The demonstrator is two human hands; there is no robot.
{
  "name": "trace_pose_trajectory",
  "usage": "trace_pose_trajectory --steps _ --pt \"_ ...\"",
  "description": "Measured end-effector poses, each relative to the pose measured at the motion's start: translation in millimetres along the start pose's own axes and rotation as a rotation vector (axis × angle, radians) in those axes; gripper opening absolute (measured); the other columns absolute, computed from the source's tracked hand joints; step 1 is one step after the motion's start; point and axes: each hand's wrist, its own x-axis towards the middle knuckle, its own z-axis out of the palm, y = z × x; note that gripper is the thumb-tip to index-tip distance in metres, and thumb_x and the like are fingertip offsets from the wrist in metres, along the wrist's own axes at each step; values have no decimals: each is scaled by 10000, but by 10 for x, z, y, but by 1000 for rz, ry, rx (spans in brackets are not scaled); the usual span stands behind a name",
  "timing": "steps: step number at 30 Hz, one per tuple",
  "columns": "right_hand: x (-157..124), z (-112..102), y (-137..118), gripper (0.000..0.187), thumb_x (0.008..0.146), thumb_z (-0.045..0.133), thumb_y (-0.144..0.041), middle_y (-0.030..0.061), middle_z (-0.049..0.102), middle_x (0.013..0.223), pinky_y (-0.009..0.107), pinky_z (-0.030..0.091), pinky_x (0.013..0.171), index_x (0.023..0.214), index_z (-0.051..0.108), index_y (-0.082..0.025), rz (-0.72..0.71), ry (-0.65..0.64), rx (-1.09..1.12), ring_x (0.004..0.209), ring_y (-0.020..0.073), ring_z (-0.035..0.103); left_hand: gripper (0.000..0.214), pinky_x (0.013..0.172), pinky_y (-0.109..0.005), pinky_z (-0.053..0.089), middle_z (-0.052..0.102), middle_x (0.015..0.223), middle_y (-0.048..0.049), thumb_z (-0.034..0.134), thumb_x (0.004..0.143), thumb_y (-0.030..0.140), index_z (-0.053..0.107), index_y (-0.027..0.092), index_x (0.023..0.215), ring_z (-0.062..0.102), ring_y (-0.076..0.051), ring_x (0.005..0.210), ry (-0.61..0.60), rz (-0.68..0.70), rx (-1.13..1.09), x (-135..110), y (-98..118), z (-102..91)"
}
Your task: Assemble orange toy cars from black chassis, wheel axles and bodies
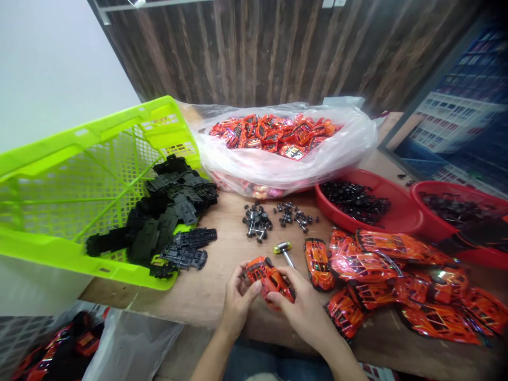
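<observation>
Between my two hands is an orange toy car (266, 276), held just above the table's front part. My left hand (237, 296) grips one end, its thumb pressed on the car's upper side. The other end is in the closed fingers of my right hand (296, 299). A small hammer (283, 248) with a yellowish head lies just beyond the car. Another orange toy car (317, 263) stands by itself to the right, beside a heap of similar cars (369, 264). Past the hammer lie black wheels on metal axles (257, 219) in loose clusters.
A lime-green crate (95, 211) lies tipped at the left with black car bases (174, 196) spilling out. A clear plastic bag (246, 166) of orange car shells stands at the back. Two red basins (413, 219) with black wheel parts sit at the right.
</observation>
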Motion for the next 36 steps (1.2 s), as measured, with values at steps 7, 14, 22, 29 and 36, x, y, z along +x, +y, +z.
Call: trace_pose_trajectory --steps 7,14,22,29,36 --pt "-11 170 113 319 792 549 -156 77 631 1031 396 410 850 1107 576 -203 -139 -19 -481 952 248 556 318 752 -284 476 672 866 -59 717 663 274 652 140 944 616 -197 799 -44 -149 262 142 7 -89" --pt "-150 225 441 219 848 451 -140 94 639 941 352 456 792 1016 588 -177 -206 119 -349 894 230 584 167 601 -205 395 556 648 14 711 672 267 617 133 698 515 -118 629 -180 -132 209 168 -14 -94" --pt "39 123 441 252 841 520 -347 92 682 890 368 500 770 960 634 -156 61 62 45 839 241 640 602 918 -352 429 592 1115 -87 795 598 321 556 193 1136 537 -258 1084 -296 29 360 170 89 -314" --pt "-1 137 410 294 916 419 -380 72 653 1094 393 458 909 1041 630 -218 -112 140 -50 1035 223 598 343 1013 -466 323 647 917 -42 784 610 231 613 202 905 573 -239 953 -343 219 784 148 151 -391" --pt "-137 348 306 150 856 484 -107 61 645 874 302 460 726 876 611 -184 -310 245 -395 835 201 590 181 814 -328 449 640 870 -48 721 656 181 632 167 813 595 -211 885 -296 139 487 174 4 -307"
